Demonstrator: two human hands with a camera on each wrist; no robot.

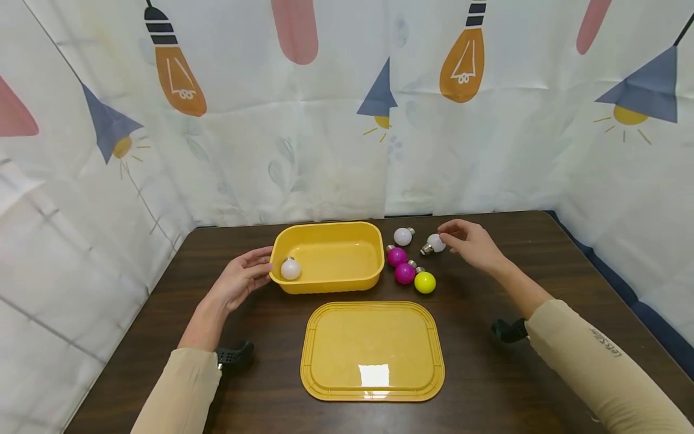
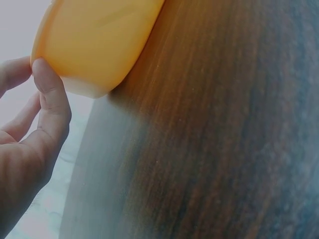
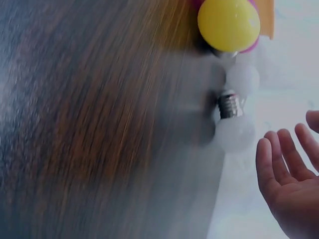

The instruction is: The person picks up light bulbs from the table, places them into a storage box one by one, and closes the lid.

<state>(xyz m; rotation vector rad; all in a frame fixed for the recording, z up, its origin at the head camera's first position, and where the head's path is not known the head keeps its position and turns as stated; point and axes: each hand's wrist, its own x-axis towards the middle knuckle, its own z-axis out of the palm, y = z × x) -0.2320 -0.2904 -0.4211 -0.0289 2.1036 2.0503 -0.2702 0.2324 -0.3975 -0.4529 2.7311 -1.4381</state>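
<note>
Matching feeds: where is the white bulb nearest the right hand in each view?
Head: white bulb, right of centre, beside the right hand.
Left wrist: not in view.
Right wrist: white bulb, right of centre, lower of two, metal base toward the picture's top.
Shared landmark: dark wooden table, in all three.

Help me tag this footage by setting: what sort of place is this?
Probably a curtained-off indoor workspace: lamp-printed fabric hangs on three sides of a wood-grain table holding a yellow tub and bulbs.

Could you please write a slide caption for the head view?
Left hand touching a yellow bin containing one white bulb; right hand near another white bulb; flat yellow panel in front.
</note>
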